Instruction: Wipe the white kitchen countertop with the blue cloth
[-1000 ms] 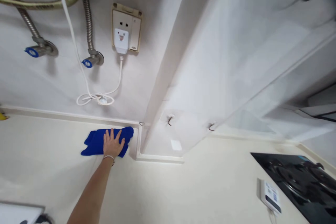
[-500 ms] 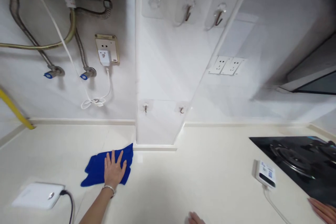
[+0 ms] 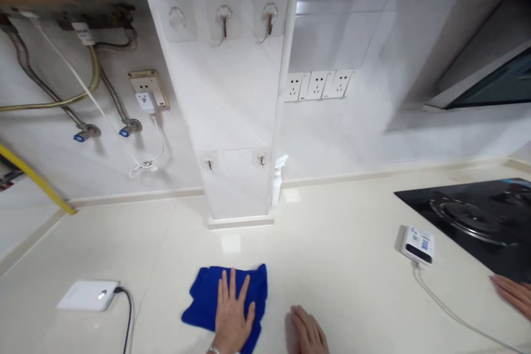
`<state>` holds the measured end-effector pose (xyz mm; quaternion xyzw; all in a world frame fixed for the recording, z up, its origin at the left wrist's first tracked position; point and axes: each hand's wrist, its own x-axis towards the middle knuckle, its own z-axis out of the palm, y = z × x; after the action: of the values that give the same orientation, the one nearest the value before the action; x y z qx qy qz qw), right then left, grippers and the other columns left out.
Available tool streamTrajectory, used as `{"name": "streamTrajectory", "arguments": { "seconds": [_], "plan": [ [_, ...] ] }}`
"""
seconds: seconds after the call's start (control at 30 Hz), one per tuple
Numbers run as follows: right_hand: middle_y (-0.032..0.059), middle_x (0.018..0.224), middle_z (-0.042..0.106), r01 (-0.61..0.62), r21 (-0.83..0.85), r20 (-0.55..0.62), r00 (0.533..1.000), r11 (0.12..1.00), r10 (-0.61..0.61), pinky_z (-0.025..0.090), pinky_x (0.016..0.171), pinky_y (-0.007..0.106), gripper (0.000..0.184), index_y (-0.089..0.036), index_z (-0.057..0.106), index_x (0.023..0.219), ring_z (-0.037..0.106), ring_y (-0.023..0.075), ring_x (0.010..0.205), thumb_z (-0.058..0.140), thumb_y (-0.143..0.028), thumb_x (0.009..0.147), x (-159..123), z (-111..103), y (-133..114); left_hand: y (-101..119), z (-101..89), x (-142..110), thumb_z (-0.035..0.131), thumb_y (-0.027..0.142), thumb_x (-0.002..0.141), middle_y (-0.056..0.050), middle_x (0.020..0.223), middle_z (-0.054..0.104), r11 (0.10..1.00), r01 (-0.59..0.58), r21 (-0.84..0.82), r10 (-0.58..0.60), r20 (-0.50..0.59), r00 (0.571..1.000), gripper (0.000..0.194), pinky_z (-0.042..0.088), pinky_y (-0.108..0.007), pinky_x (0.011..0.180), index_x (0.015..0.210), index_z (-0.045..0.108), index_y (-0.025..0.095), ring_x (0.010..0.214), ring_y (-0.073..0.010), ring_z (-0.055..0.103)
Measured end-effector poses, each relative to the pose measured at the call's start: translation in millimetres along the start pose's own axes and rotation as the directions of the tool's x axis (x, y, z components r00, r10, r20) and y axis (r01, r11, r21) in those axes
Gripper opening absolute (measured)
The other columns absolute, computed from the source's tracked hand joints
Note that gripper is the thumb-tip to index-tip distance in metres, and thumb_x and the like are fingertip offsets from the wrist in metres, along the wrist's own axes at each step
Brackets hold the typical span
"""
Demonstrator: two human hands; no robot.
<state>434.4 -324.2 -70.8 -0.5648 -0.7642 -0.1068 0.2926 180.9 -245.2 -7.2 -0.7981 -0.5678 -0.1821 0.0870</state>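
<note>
Our left hand (image 3: 231,315) lies spread flat on the blue cloth (image 3: 226,301) on the table (image 3: 340,265); our right hand (image 3: 309,334) rests flat beside it.

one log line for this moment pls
left hand flat on blue cloth | right hand flat on countertop beside cloth | another person's hand by stove

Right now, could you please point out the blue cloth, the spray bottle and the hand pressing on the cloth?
blue cloth (image 3: 205,298): head view, bare left part.
spray bottle (image 3: 276,187): head view, white body.
left hand (image 3: 231,318): head view, back of hand, flat on cloth.
</note>
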Motion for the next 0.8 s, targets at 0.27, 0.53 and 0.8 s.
{"name": "streamTrajectory", "arguments": {
  "seconds": [0.27,0.53,0.8],
  "plan": [
    [0.011,0.136,0.062,0.025,-0.017,-0.074,0.997,1.0,-0.026,0.043,0.107,0.04,0.057,-0.017,0.048,0.141,0.057,0.025,0.126,0.045,-0.012,0.085,3.1,-0.8,-4.4,60.1,-17.9,-14.7,0.053,0.038,0.092,-0.015,0.164,0.013,0.973,-0.224,-0.055,0.226,0.05,0.973,0.072,0.051,-0.059,0.106,0.157,0.021,0.031,0.148,-0.0428,0.024],
    [0.011,0.139,0.06,0.019,-0.001,-0.023,1.0,1.0,-0.019,0.04,0.111,0.04,0.061,-0.013,0.05,0.139,0.051,0.0229,0.133,0.041,-0.004,0.079,11.6,-16.4,-11.1,-1.1,-28.9,-52.9,0.06,0.04,0.088,-0.013,0.164,0.017,0.934,-0.356,0.013,0.353,0.094,0.931,0.076,0.051,-0.055,0.107,0.155,0.026,0.033,0.149,-0.0412,0.021],
    [0.0103,0.141,0.059,-0.015,0.035,-0.006,1.0,0.999,0.015,0.04,0.112,0.04,0.062,-0.014,0.052,0.137,0.049,0.0236,0.136,0.043,-0.003,0.076,14.4,-21.9,-13.7,-52.7,-46.8,-35.7,0.051,0.038,0.093,-0.005,0.163,0.022,0.959,-0.269,0.088,0.258,0.12,0.959,0.065,0.052,-0.055,0.107,0.154,0.028,0.036,0.149,-0.0354,0.026]
  ]
}}
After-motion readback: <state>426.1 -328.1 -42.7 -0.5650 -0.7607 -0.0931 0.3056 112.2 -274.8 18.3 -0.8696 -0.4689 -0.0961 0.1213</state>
